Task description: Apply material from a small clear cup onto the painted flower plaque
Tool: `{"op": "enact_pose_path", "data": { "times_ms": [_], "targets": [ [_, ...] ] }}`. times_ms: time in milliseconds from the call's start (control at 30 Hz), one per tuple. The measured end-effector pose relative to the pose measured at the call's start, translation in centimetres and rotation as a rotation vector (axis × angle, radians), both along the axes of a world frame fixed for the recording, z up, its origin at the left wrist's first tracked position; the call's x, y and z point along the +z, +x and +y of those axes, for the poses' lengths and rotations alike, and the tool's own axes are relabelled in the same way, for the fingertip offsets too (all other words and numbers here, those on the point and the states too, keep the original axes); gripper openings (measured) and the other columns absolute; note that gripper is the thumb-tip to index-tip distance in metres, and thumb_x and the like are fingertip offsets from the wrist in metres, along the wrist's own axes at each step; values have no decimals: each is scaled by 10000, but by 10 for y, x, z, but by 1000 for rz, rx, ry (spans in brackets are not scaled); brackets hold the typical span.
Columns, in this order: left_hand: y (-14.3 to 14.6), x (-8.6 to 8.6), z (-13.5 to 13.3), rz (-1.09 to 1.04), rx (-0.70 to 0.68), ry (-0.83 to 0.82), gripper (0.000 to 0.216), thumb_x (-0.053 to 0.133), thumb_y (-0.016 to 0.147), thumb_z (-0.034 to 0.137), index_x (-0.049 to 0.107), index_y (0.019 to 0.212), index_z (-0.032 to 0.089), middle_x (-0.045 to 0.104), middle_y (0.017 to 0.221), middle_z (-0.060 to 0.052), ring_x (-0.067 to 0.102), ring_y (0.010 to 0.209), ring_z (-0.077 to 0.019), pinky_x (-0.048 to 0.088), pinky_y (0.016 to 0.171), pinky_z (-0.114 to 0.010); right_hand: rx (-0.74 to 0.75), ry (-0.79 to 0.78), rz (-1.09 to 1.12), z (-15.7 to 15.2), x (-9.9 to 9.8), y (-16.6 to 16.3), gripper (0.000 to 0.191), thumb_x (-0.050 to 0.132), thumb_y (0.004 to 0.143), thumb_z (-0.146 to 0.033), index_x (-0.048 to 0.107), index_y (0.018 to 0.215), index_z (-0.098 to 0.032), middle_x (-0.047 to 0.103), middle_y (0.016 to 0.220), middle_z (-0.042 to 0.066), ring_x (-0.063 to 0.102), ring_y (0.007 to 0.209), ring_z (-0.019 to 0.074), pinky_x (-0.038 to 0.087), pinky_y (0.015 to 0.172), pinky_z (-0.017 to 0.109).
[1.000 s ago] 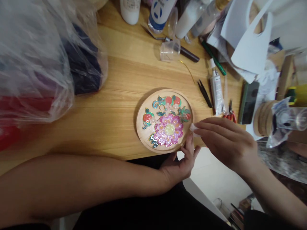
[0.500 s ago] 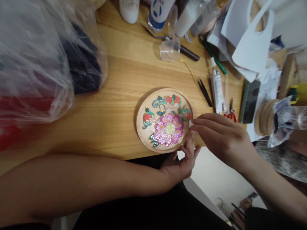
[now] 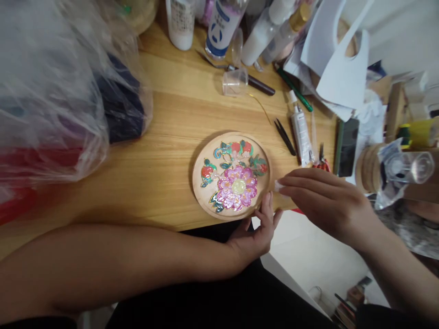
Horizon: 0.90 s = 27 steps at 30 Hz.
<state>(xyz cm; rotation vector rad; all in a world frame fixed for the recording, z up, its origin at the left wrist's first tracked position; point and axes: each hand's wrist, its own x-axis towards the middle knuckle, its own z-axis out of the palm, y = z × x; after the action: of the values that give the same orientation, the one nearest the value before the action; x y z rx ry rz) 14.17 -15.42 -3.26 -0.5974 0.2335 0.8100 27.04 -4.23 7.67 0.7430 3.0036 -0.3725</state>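
A round wooden disc [image 3: 206, 196] with a painted pink flower and red fruits lies near the front edge of the wooden table [image 3: 164, 151]. My left hand [image 3: 255, 235] curls against the disc's near rim from below, fingertips touching its edge. My right hand [image 3: 325, 203] hovers just right of the disc, fingers pressed together on a small white scrap [image 3: 277, 185] held at the disc's right edge.
Crinkled clear plastic bags [image 3: 58, 100] with dark and red contents fill the left. Behind the disc lie a small clear cup [image 3: 235, 82], black tweezers [image 3: 284, 137], a glue tube [image 3: 300, 132], a green pen [image 3: 295, 89], red pliers, bottles and white foam pieces [image 3: 339, 68]. A black phone [image 3: 348, 146] lies right.
The view has shifted slightly, so everything sits a little lower and further left. My right hand stays by the disc's right edge with the white scrap, fingertips now just off the rim.
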Motion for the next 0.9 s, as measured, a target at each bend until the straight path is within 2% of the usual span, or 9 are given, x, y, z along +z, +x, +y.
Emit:
{"op": "enact_pose_path", "data": {
  "times_ms": [100,167,367,567,633,733,800,867,900],
  "targets": [
    [0,1,0,159,-63,183,373,485,806,93,701,1109,72,354,1533,-77,188,1509,-160,501,672,-92,1,6,12,-1,-2,4,171,503,933,-100,649,1020,-122,738,1013,122,664,1000,246,582,852,370],
    [-2,3,1,226,-88,254,390,502,797,129,699,1132,91,287,1557,-59,154,1517,-198,501,632,-112,3,15,30,-1,-7,4,163,520,931,-115,651,1026,-129,740,1022,120,667,1010,250,586,853,379],
    [-6,8,3,336,-120,274,392,528,801,190,703,1140,100,333,1551,-88,311,1472,-273,475,550,-163,3,47,35,3,-21,0,150,524,938,-139,663,993,-158,747,1027,106,676,1021,248,598,836,378],
    [-3,1,-1,196,-106,230,383,494,819,159,693,1139,86,365,1541,-86,374,1443,-235,478,536,-151,7,52,29,2,-22,-7,219,460,967,-159,675,923,-170,740,961,103,672,981,235,593,790,362],
    [-2,-1,-1,130,-90,129,375,438,856,96,676,1141,49,464,1479,-122,444,1398,-182,498,582,-143,12,8,65,2,-20,-7,223,461,967,-166,677,911,-175,737,915,96,676,948,225,590,765,350],
    [1,-4,0,-94,15,-168,468,289,884,-21,582,1248,5,688,1229,-137,640,1168,-63,504,648,-106,-94,-97,198,-2,-16,2,173,512,936,-133,671,945,-200,738,912,73,685,925,200,583,782,330],
    [2,-4,0,-318,96,-361,561,202,875,-58,421,1390,-9,750,1083,-125,715,995,-47,512,652,-110,-260,-167,306,-8,-14,12,174,553,898,-100,662,951,-225,737,928,55,691,905,183,579,794,323],
    [0,-3,0,-596,118,-547,601,124,882,-40,245,1471,-20,738,1101,-166,727,978,-80,535,670,-151,-461,-239,404,-18,-16,23,173,594,866,-101,661,938,-244,733,928,38,693,891,174,573,797,319],
    [-2,-2,0,-744,120,-650,596,100,896,-8,210,1481,-15,720,1134,-191,724,1000,-107,547,683,-183,-569,-280,455,-24,-19,28,162,617,856,-119,665,940,-250,730,931,32,693,897,173,570,806,318]
  ]
}}
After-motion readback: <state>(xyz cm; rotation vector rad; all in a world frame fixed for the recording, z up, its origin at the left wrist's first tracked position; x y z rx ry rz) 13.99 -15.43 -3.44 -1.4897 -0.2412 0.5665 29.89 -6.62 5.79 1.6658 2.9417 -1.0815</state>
